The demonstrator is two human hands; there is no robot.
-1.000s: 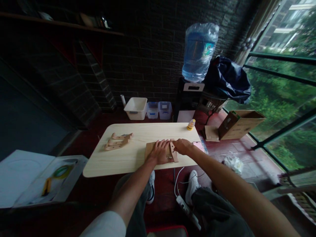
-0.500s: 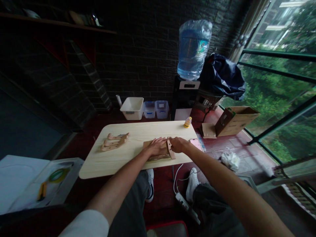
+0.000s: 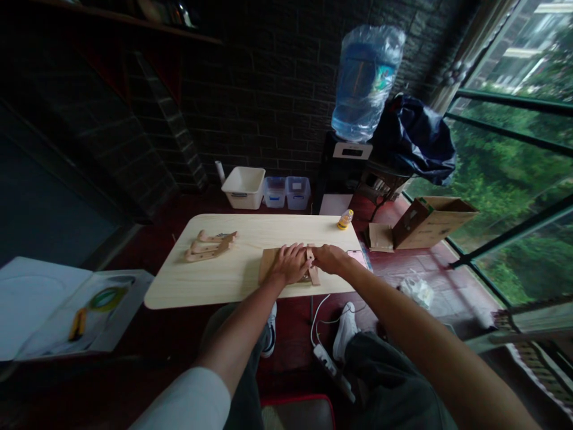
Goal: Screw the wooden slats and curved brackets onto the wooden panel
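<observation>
A flat brown board (image 3: 267,264) lies on the pale table. My left hand (image 3: 290,263) rests on it, fingers stretched forward and their tips against a light wooden strip with holes (image 3: 314,277). This strip stands across the board's right end. My right hand (image 3: 330,259) is closed on the far part of the strip; its fingertips are partly hidden. Farther left on the table sit several curved wooden pieces (image 3: 208,249), grouped together.
A phone (image 3: 357,257) and a small yellow-capped bottle (image 3: 345,220) are at the table's (image 3: 179,286) right side. Beyond stand plastic bins (image 3: 244,196), a water dispenser (image 3: 342,173) and a cardboard box (image 3: 421,227). A power strip (image 3: 333,371) lies on the floor near my feet.
My left hand has shifted right along the board, its fingers now at the wooden strip. My right hand stays closed on the strip. The view has tilted slightly.
</observation>
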